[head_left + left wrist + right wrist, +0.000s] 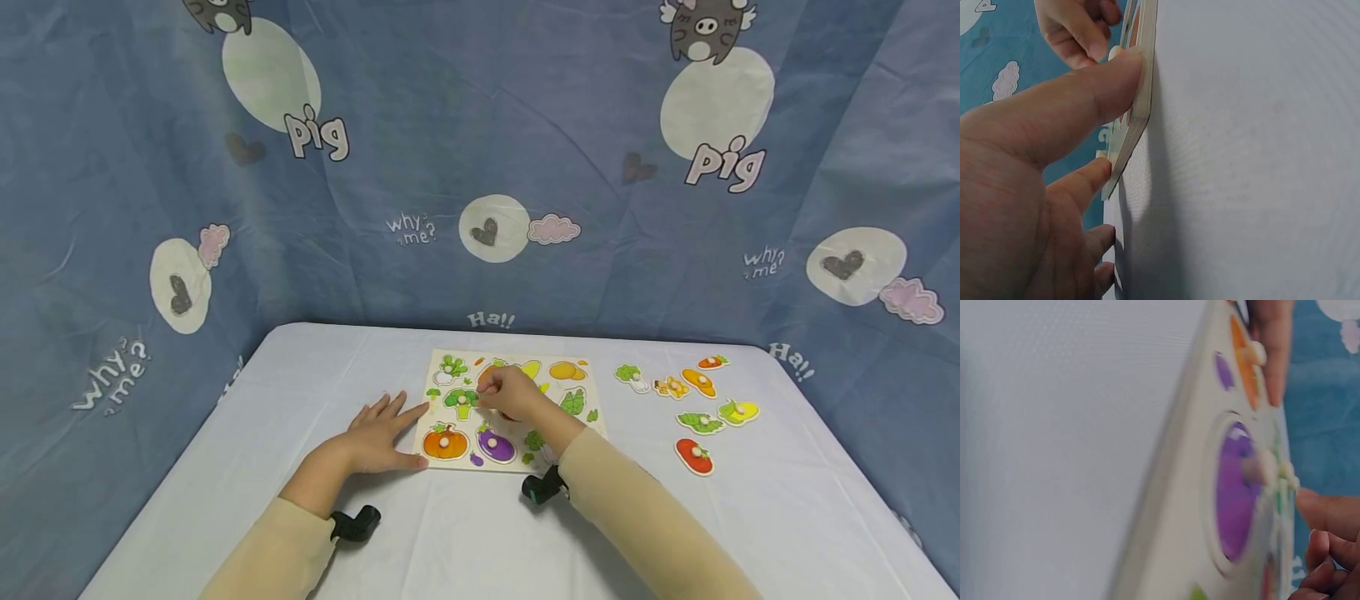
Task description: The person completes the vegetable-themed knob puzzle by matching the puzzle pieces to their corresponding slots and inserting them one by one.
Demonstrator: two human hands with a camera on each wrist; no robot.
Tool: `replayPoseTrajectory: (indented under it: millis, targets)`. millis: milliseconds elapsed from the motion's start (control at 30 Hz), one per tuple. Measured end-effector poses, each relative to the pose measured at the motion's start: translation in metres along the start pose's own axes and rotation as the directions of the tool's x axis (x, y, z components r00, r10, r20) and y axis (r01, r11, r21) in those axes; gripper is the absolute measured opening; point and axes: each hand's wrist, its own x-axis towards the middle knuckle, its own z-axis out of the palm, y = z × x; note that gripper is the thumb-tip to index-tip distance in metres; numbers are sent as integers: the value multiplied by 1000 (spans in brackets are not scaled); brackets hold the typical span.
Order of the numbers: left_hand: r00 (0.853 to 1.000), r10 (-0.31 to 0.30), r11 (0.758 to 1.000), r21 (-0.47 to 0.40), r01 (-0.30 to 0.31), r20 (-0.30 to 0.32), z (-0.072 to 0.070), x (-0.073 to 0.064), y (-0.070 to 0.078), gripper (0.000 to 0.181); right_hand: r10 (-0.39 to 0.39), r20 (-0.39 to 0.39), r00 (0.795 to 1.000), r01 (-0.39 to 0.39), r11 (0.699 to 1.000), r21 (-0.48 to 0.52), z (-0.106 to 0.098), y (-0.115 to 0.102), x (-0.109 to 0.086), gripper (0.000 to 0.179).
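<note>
A wooden vegetable puzzle board (525, 468) lies on the white table. My left hand (378, 437) rests at its left edge with fingers spread and the thumb on the board's corner; the left wrist view shows this thumb (1107, 87) close up. My right hand (510, 392) is over the middle of the board, fingers bent, beside the knobbed broccoli piece (461, 402). In the right wrist view its fingertips (1313, 503) are near a knob (1288, 472), with nothing visible between them. A pumpkin piece (445, 444) and an eggplant piece (497, 446) sit in the board.
Right of the board lie several loose pieces: a leafy green vegetable (632, 377), a carrot (712, 362), an orange-yellow piece (699, 383), a yellow piece (738, 412), a green piece (701, 423) and a tomato (694, 457). A patterned blue cloth (420, 283) hangs behind the table.
</note>
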Motion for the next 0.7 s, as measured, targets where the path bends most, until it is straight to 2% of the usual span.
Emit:
replayPoseTrajectory:
  millis: [267, 433, 700]
  targets:
    - [1000, 2, 1000, 1, -2, -7, 2, 1, -3, 98, 24, -31, 999, -25, 999, -21, -29, -7, -20, 10]
    - [1000, -2, 1000, -10, 2, 1, 2, 0, -1, 97, -5, -28, 1000, 3, 998, -55, -49, -7, -33, 12]
    - [1000, 5, 1000, -17, -5, 5, 0, 0, -1, 97, -64, -16, 998, 61, 991, -115, -85, 7, -60, 16]
